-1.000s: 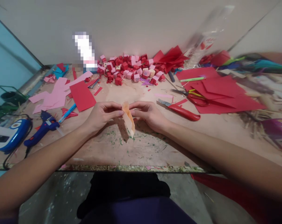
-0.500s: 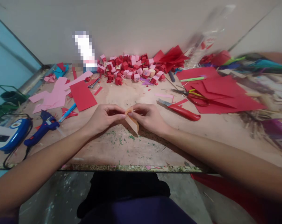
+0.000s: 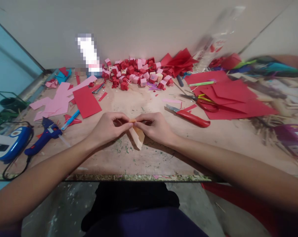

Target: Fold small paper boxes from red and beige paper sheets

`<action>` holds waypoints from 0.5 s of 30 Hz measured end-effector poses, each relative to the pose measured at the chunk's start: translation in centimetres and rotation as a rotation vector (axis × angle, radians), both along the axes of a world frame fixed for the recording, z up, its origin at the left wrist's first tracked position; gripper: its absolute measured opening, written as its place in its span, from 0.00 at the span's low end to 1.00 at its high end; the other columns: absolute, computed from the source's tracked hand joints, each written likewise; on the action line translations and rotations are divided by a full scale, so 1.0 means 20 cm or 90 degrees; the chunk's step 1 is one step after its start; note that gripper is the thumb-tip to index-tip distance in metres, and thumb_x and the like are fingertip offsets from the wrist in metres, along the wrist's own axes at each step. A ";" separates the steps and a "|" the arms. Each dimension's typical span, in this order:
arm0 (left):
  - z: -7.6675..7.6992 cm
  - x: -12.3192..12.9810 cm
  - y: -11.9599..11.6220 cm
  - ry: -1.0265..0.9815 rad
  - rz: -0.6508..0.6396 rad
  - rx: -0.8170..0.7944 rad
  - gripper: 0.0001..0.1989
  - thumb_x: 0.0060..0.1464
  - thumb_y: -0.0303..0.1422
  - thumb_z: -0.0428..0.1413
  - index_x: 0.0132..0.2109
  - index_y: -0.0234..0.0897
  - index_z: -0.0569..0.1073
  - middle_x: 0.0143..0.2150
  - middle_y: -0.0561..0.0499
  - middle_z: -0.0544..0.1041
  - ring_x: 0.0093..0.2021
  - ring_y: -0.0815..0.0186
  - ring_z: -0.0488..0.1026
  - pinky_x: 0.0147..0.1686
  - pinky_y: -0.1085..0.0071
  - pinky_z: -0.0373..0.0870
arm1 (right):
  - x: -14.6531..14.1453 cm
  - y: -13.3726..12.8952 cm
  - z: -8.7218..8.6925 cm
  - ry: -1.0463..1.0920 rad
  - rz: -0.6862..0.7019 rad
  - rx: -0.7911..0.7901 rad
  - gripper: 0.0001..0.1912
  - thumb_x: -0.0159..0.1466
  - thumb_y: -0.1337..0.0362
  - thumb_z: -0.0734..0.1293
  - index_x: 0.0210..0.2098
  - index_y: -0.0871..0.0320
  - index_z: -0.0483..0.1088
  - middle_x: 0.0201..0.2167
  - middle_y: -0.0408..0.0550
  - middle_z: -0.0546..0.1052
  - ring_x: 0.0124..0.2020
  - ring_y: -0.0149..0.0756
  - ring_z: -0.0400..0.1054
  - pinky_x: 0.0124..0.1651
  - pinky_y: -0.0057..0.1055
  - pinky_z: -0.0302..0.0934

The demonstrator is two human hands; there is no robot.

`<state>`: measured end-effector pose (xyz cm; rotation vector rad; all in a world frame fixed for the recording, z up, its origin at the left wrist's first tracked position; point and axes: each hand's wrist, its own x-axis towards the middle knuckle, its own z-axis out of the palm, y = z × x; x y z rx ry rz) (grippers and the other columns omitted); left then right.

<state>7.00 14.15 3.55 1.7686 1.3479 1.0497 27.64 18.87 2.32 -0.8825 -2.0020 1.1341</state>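
Between my hands is a folded piece of pale orange paper [image 3: 137, 137], its lower end hanging down to a point above the table. My left hand [image 3: 112, 126] pinches its top edge between thumb and fingers. From the other side my right hand [image 3: 153, 127] pinches the same edge, the thumbs almost touching. The upper part of the paper is mostly hidden by my fingertips. Green specks lie on the wooden table [image 3: 149, 164] beneath it.
Many small red and pink paper cubes [image 3: 136, 74] are heaped at the back. Right are red-handled pliers [image 3: 193, 118], scissors [image 3: 203, 100] and red paper sheets [image 3: 237, 95]. Left are a blue glue gun [image 3: 43, 138], a red card [image 3: 87, 102] and pink paper [image 3: 57, 102].
The paper has turned between my fingers, so its hanging end sits lower and further left, with more of its inner face showing. My thumbs have come closer together.
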 end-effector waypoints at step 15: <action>0.07 0.02 -0.03 0.010 -0.006 -0.051 0.09 0.58 0.32 0.61 0.31 0.35 0.81 0.29 0.51 0.82 0.30 0.68 0.75 0.30 0.75 0.70 | 0.00 0.01 0.02 0.031 0.060 -0.070 0.13 0.67 0.58 0.70 0.35 0.60 0.82 0.33 0.47 0.82 0.33 0.35 0.71 0.39 0.33 0.64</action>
